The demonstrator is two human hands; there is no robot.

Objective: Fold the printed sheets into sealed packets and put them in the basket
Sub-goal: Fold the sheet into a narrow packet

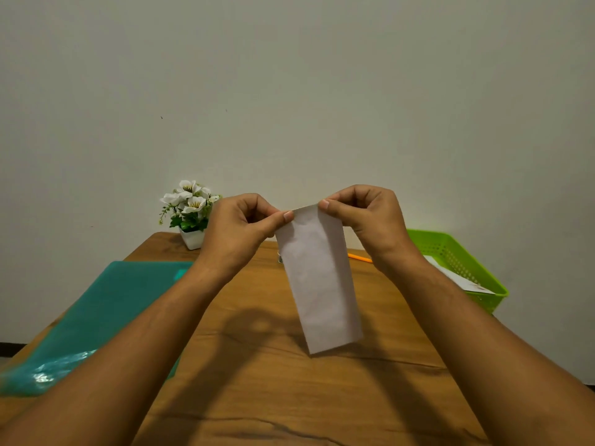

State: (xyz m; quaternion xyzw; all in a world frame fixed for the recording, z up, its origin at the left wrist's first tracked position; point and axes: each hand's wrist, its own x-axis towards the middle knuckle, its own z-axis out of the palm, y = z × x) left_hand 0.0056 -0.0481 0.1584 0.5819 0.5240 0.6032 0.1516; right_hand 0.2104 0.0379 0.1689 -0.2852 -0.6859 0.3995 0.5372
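Packet in progress: folded sheet (317, 278) held in the air above the wooden table (257, 381), top corners pinched by both of your hands.

Left hand (240, 226) pinches the top left corner between thumb and forefinger; right hand (363, 214) pinches the top right corner likewise, other fingers curled in. Sheet hangs as a long narrow strip, tilted slightly, lower end free and clear of the tabletop. Green basket (463, 252) stands at the table's right edge with a paper piece (460, 278) already inside; teal plastic folder (106, 313) lies at left, potted flowers (190, 214) and an orange pencil (360, 257) at the back. To close the top well, keep both pinches level, line the edges up squarely before creasing, and press the fold flat along its whole width so the seal holds.
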